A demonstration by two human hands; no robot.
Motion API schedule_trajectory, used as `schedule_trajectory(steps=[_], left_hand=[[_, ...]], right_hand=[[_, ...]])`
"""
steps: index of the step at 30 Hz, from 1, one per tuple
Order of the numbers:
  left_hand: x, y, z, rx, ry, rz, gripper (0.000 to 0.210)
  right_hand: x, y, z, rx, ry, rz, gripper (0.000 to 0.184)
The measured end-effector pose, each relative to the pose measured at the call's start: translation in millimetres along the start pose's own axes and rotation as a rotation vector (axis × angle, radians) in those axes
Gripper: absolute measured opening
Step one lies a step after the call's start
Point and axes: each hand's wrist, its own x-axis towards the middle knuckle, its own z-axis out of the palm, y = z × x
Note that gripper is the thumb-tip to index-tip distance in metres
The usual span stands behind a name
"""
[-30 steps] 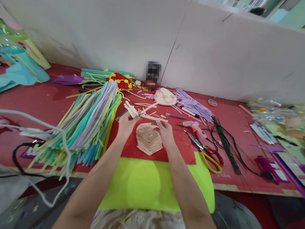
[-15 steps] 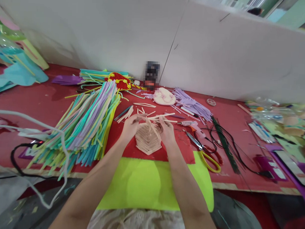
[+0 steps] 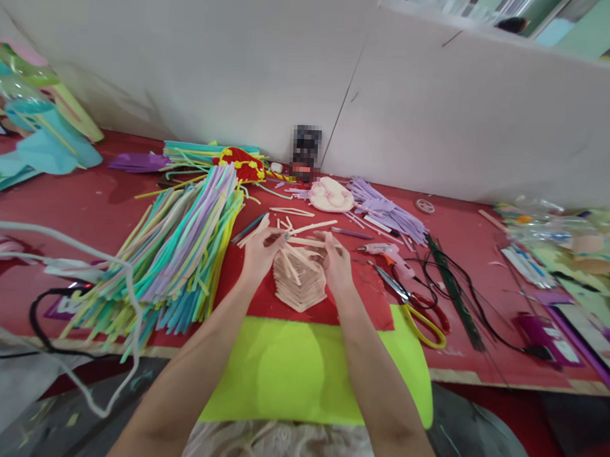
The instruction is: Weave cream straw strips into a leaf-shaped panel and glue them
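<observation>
Between my two hands stretches a short beige pipe cleaner point(image 3: 307, 242). My left hand point(image 3: 258, 253) pinches its left end, and my right hand point(image 3: 338, 261) has fingers closed at its right end. Just below them lies a leaf-like beige piece point(image 3: 299, 295) made of V-shaped rows of pipe cleaners, on a red sheet point(image 3: 367, 301). Loose beige strips rest across its upper part. More cut beige pieces point(image 3: 291, 212) are scattered beyond my hands.
Left stands a big bundle of coloured pipe cleaners point(image 3: 184, 251) beside white cables. To the right lie a pink glue gun point(image 3: 391, 253), scissors point(image 3: 424, 326) and black wires. Purple pipe cleaners point(image 3: 386, 208) and a round pink-white piece point(image 3: 331, 194) lie behind. A yellow-green sheet point(image 3: 280, 374) hangs over the front edge.
My hands have spread slightly apart with one pipe cleaner between them. The strips formerly at my right fingers have shifted; one lies beyond my hands, another slants across the leaf-like piece.
</observation>
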Motion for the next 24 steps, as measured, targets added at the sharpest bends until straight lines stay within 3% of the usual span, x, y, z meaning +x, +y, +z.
schedule_trajectory(steps=[3,5,9,11,16,24], left_hand=[[4.7,-8.1,-5.9,-0.020,0.132,-0.083,0.021],[7.0,-13.7,-8.4,-0.061,0.155,-0.136,0.024],[8.3,-17.7,-9.6,-0.065,0.136,-0.129,0.022],[8.4,-16.6,-9.6,-0.055,0.118,-0.119,0.021],[9.2,-14.1,-10.3,-0.083,0.106,-0.147,0.024],[9.9,-14.5,-10.2,-0.022,0.065,-0.130,0.023]], right_hand=[[16.9,-7.1,-12.4,-0.148,0.109,-0.087,0.045],[38.1,-11.2,-20.1,-0.307,0.125,-0.167,0.044],[94.3,-15.0,-24.3,-0.789,-0.020,-0.359,0.024],[120.6,-13.7,-21.4,-0.850,-0.071,-0.362,0.013],[160.7,-1.7,-15.0,-0.927,-0.160,-0.345,0.020],[170.9,2.0,-18.5,-0.850,-0.189,-0.296,0.017]])
